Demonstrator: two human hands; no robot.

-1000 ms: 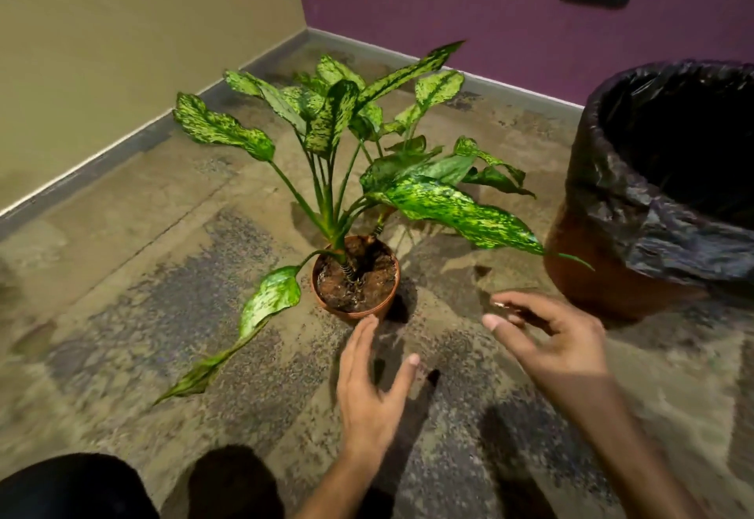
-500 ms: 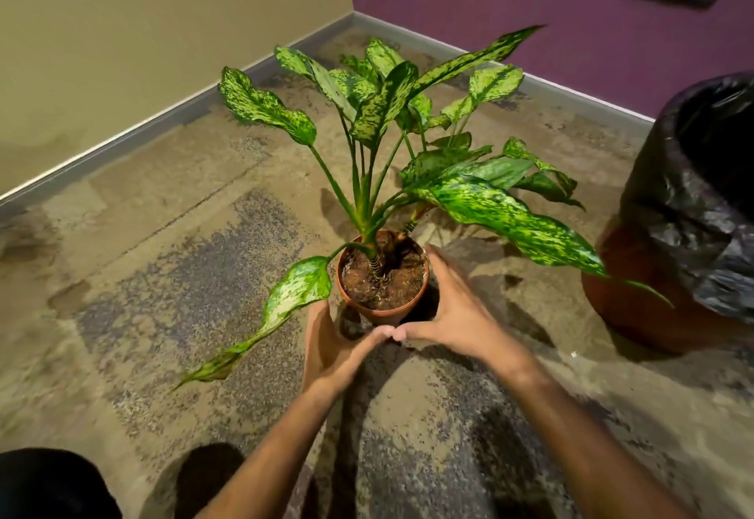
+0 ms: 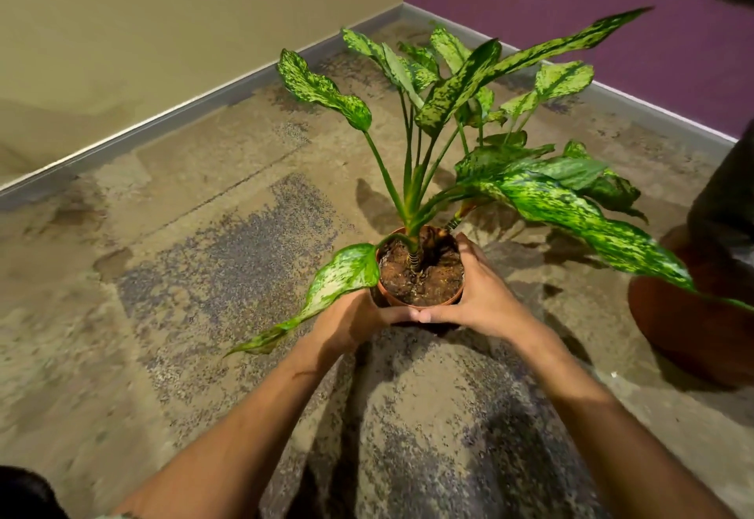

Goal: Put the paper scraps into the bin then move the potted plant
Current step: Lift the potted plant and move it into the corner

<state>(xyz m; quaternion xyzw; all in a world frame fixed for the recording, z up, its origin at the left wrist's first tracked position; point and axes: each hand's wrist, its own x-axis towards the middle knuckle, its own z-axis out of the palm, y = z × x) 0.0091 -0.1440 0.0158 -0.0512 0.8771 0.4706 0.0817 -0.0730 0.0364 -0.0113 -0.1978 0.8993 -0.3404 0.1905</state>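
The potted plant (image 3: 420,273) has long speckled green leaves and sits in a small terracotta pot full of dark soil, in the middle of the view above the mottled carpet. My left hand (image 3: 351,320) wraps the pot's left side, partly under a drooping leaf. My right hand (image 3: 477,294) wraps the right side, thumb along the near rim. The two thumbs meet at the front of the pot. The bin (image 3: 710,314), brown with a black liner, shows only partly at the right edge. No paper scraps are visible.
A beige wall (image 3: 163,29) and a purple wall (image 3: 571,0) meet in a corner behind the plant, with a grey skirting board (image 3: 163,118) along the floor. Patterned carpet (image 3: 204,253) stretches to the left. A dark shape (image 3: 24,494) sits at the bottom left corner.
Both hands, open and apart from the pot a second ago, have closed around its sides. The view has shifted left, so the bin has slid toward the right edge.
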